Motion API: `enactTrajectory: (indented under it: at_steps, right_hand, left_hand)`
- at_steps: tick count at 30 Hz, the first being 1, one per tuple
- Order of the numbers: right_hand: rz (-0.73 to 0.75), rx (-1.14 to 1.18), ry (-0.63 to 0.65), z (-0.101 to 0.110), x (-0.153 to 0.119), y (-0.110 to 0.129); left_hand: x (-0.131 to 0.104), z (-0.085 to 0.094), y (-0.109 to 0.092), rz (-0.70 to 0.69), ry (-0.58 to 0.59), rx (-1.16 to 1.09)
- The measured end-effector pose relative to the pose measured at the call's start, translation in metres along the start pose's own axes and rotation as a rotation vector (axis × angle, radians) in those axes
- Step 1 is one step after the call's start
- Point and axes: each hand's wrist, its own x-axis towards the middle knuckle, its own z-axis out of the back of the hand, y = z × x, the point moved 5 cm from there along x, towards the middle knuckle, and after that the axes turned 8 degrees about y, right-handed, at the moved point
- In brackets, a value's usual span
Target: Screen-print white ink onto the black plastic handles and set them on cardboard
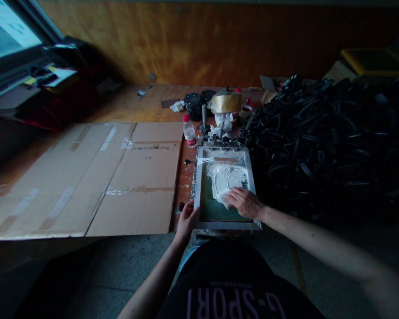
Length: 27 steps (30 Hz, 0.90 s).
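- The right hand (pixel 244 203) is over the near right part of a frame (pixel 226 225), with its fingers bent down onto the near edge of a patch of white paste (pixel 231 176).
- Its grip is narrow, fingers close together; whether a thin tool or a cloth sits under them, one cannot tell.
- The white paste is spread on the green mesh (pixel 216 213) inside the frame, around the middle and toward the far end; green shows on the near side.
- From the right grip, most of the paste lies ahead and somewhat to the left. The frame's long axis runs from the near end to the far end, and the right forearm comes in across it from the near right.
- The right hand is clearly the nearer one to the paste, in contact at its edge; the left hand (pixel 187 218) is apart from it, at the near left corner.
- The left grip is half curled beside the frame's left side, thumb at the rim; whether it clamps the rim, one cannot tell.
- A brown strip (pixel 225 159) lies crosswise beyond the paste.
- On the counter (pixel 149 106), a red-capped bottle (pixel 189 132) stands left of the frame's far end, flattened cardboard (pixel 142 168) lies farther left, and a heap of black parts (pixel 306 141) is on the right.
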Motion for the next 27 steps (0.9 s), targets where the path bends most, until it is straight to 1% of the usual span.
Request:
enactTrajectory:
  at_steps: [2, 3, 5, 7, 9, 11, 13, 15, 17, 19, 20, 22, 23, 25, 27]
  right_hand:
    - [0.052, 0.018, 0.014, 0.008, -0.004, -0.002]
    - [0.052, 0.036, 0.026, 0.011, -0.001, -0.006]
    - [-0.012, 0.061, 0.032, 0.015, 0.009, -0.017]
    - [-0.105, 0.049, -0.002, 0.013, 0.018, -0.024]
    - [-0.124, 0.012, -0.038, 0.006, 0.020, -0.019]
    - [-0.066, -0.001, -0.048, -0.002, 0.015, -0.006]
    - [-0.019, 0.022, -0.035, -0.004, 0.008, 0.002]
    - [-0.047, 0.075, -0.019, 0.003, 0.009, -0.002]
    - [-0.135, 0.129, -0.036, 0.016, 0.021, -0.020]
    - [-0.242, 0.179, -0.083, 0.033, 0.041, -0.046]
    - [-0.296, 0.201, -0.106, 0.042, 0.051, -0.061]
    - [-0.401, 0.231, -0.158, 0.063, 0.062, -0.094]
    - [-0.456, 0.236, -0.205, 0.075, 0.062, -0.111]
    - [-0.565, 0.239, -0.354, 0.099, 0.046, -0.148]
    - [-0.683, 0.260, -0.523, 0.113, 0.017, -0.182]
  left_hand:
    - [0.001, 0.001, 0.001, 0.002, -0.008, 0.007]
    - [0.001, 0.001, 0.001, 0.004, -0.011, 0.012]
    - [0.001, 0.002, 0.000, 0.003, -0.011, 0.012]
    - [0.000, 0.001, 0.000, 0.001, -0.005, 0.006]
    - [0.000, 0.000, -0.001, 0.001, -0.002, -0.010]
    - [0.001, 0.000, 0.000, -0.001, -0.005, -0.021]
    - [0.000, 0.000, -0.001, -0.010, -0.010, -0.022]
    - [-0.002, 0.000, -0.003, -0.012, -0.019, -0.012]
    - [-0.007, -0.001, -0.012, -0.005, -0.013, -0.001]
    - [-0.016, -0.002, -0.028, -0.006, 0.019, 0.012]
    - [-0.021, -0.003, -0.039, -0.017, 0.033, 0.022]
    - [-0.030, -0.005, -0.067, -0.072, 0.029, 0.051]
    - [-0.033, -0.006, -0.084, -0.116, 0.012, 0.068]
    - [-0.034, -0.012, -0.120, -0.247, -0.020, 0.089]
    - [-0.030, -0.022, -0.159, -0.431, -0.027, 0.066]
